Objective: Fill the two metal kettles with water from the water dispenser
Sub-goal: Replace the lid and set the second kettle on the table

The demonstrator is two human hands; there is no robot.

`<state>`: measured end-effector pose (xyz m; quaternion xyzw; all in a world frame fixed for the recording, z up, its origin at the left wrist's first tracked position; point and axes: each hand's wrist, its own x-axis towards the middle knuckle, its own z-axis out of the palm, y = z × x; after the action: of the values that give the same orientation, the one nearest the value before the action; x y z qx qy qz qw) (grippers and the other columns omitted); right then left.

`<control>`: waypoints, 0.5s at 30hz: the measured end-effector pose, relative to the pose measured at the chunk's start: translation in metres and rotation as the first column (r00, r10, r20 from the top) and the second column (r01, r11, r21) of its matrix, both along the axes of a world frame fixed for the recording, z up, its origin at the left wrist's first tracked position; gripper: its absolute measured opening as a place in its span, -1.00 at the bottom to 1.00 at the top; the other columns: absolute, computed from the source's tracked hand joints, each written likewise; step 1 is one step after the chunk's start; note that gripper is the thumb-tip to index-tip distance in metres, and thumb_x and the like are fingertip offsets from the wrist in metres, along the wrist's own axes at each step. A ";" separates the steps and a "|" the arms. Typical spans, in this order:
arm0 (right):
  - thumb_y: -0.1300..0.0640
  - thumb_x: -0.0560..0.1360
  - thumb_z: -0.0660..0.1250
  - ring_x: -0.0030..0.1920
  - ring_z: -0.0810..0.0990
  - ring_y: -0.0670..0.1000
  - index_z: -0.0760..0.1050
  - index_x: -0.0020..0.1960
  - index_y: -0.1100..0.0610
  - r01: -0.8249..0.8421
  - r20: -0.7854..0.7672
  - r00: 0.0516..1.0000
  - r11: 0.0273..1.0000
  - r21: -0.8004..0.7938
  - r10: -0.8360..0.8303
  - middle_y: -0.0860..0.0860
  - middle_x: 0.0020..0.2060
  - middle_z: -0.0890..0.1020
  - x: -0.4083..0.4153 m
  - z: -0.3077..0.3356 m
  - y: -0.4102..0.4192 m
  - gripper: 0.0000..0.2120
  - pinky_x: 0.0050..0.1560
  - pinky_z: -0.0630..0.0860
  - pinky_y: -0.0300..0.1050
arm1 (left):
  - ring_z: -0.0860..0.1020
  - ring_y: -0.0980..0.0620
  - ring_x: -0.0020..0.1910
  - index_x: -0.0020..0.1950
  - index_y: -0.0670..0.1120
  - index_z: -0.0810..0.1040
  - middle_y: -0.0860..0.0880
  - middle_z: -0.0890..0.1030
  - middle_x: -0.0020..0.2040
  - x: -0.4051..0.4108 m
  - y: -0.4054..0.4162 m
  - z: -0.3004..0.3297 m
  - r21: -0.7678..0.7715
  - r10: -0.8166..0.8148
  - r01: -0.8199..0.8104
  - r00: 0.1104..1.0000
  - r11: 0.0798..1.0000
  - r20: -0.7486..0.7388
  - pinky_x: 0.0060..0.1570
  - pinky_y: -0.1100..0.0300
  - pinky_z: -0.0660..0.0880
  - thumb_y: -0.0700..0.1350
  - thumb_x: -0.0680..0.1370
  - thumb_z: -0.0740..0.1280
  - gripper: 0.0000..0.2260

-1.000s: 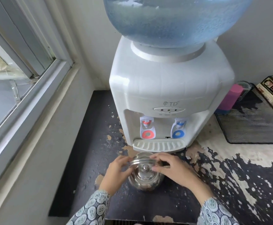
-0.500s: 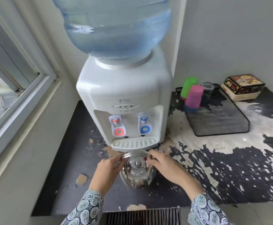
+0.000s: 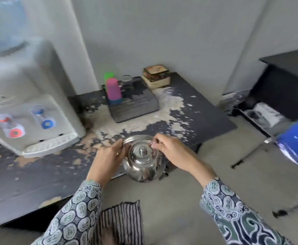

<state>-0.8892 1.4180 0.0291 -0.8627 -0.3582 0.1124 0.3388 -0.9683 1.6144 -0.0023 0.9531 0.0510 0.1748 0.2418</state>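
A shiny metal kettle (image 3: 143,165) with its lid on is held in the air over the front edge of the low dark table (image 3: 38,175). My left hand (image 3: 109,158) grips its left side and handle. My right hand (image 3: 169,151) pinches the folded handle at the kettle's right. The white water dispenser (image 3: 29,96) stands at the left, with a red tap (image 3: 14,132) and a blue tap (image 3: 47,123) above its drip tray (image 3: 50,145). Only one kettle is in view.
A dark tray (image 3: 135,106) at the back of the table carries a pink cup (image 3: 114,91), a green cup (image 3: 109,76) and a glass. A decorated tin (image 3: 156,75) sits behind it. A striped mat (image 3: 121,223) lies on the floor below; a blue object (image 3: 296,138) is at the right.
The kettle has moved right, away from under the dispenser's taps to the table's front edge, with both hands still on it. My view has swung right.
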 end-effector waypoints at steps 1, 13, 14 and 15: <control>0.02 0.56 0.14 -0.25 0.50 0.17 0.26 -0.21 0.14 0.056 0.006 0.998 0.998 0.007 -0.056 0.11 -0.29 0.50 0.002 0.002 -0.028 -0.75 -0.28 0.36 0.02 | 0.58 -0.13 -0.43 -0.11 -0.22 0.53 -0.12 0.64 -0.36 0.011 -0.024 0.000 0.010 -0.045 0.045 0.999 0.999 0.012 -0.41 0.12 0.44 -0.12 0.57 0.26 -0.82; 0.02 0.55 0.17 -0.20 0.55 0.12 0.35 -0.14 0.18 0.624 -0.007 0.777 0.769 0.140 -0.630 0.09 -0.23 0.58 0.012 0.002 -0.290 -0.77 -0.14 0.52 0.20 | 0.34 -0.05 -0.52 -0.32 -0.04 0.30 0.03 0.35 -0.55 0.132 -0.282 0.018 -0.046 -0.568 0.570 0.821 0.820 0.058 -0.42 0.14 0.31 -0.07 0.56 0.29 -0.71; 0.03 0.55 0.17 -0.18 0.56 0.10 0.37 -0.12 0.20 0.664 -0.024 0.743 0.734 0.143 -0.668 0.09 -0.21 0.58 0.015 0.002 -0.313 -0.77 -0.11 0.53 0.20 | 0.32 -0.09 -0.51 -0.34 -0.01 0.27 0.04 0.32 -0.57 0.145 -0.309 0.018 -0.053 -0.605 0.607 0.794 0.793 0.059 -0.41 0.14 0.31 -0.07 0.55 0.30 -0.69; 0.04 0.55 0.16 -0.15 0.56 0.09 0.38 -0.10 0.22 0.693 -0.040 0.717 0.705 0.149 -0.696 0.10 -0.19 0.58 0.018 0.001 -0.332 -0.77 -0.08 0.54 0.19 | 0.32 -0.13 -0.49 -0.36 0.04 0.25 0.05 0.30 -0.58 0.153 -0.330 0.020 -0.062 -0.631 0.634 0.773 0.771 0.059 -0.40 0.14 0.32 -0.07 0.55 0.31 -0.67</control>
<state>-0.8715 1.0859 0.0298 -0.9063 -0.0179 -0.0595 0.4180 -0.8152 1.2848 0.0173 0.9013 -0.2699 0.0979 0.3244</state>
